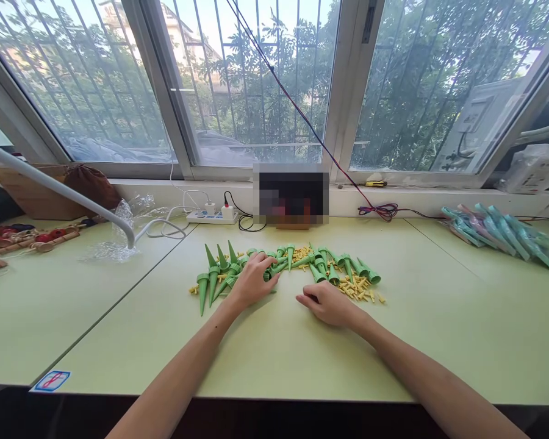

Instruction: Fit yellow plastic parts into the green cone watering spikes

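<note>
My left hand (255, 280) lies over the left part of a pile of green plastic spikes (203, 292). Its thumb and fingers curve round the cup end of one green spike (266, 277), mostly hidden by the hand. Closed, with the fingers curled in, my right hand (328, 303) rests on the table in front of the pile's right side. Whatever its fingers hold, if anything, is hidden. Beside it lie small yellow plastic pieces (357, 289), with more scattered among the spikes. Several spikes at the right (370, 274) show hollow open ends.
Behind the pile, a blurred dark box (293, 198) stands by the window. A power strip (211, 216) with cables and a grey lamp arm (73, 189) are to the left. Wooden beaded items (50, 239) lie far left, wrapped teal packets (501, 231) far right. A yellow cutter (376, 183) lies on the sill.
</note>
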The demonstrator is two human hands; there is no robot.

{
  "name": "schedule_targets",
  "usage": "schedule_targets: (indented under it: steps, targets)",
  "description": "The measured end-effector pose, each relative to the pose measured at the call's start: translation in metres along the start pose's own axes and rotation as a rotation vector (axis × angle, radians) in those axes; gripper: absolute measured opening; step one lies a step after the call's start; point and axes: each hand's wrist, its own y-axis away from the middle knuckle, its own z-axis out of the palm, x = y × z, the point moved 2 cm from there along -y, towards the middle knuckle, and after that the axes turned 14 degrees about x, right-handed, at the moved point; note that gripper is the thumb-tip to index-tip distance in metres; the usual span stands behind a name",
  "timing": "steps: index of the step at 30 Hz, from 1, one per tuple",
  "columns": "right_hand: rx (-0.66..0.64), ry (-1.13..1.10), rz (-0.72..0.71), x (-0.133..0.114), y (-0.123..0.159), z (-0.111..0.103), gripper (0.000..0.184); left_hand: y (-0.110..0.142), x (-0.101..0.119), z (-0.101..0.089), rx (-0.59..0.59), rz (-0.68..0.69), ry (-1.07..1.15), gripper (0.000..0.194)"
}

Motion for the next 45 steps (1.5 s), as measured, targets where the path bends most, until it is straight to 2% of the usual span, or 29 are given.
schedule_targets:
  steps: [6,13,25,38,45]
  targets:
    - [-0.01,0.01,0.0,-0.001,0.0,0.0,0.043,0.001,-0.001,0.001,-0.002,-0.036,-0.056,0.032]
    - [-0.022,0.008,0.003,-0.001,0.0,-0.001,0.042,0.003,0.002,-0.001,-0.082,-0.044,-0.018,0.039]
    - [-0.027,0.017,0.008,-0.002,0.0,-0.002,0.042,0.005,0.0,0.002,-0.122,-0.054,-0.039,0.029]
    - [-0.022,0.012,0.004,-0.001,0.0,-0.001,0.043,0.002,0.007,0.0,-0.138,-0.047,-0.005,0.033]
    - [-0.021,0.021,0.01,-0.002,0.0,-0.002,0.042,0.001,0.01,-0.002,-0.127,-0.065,0.017,0.021]
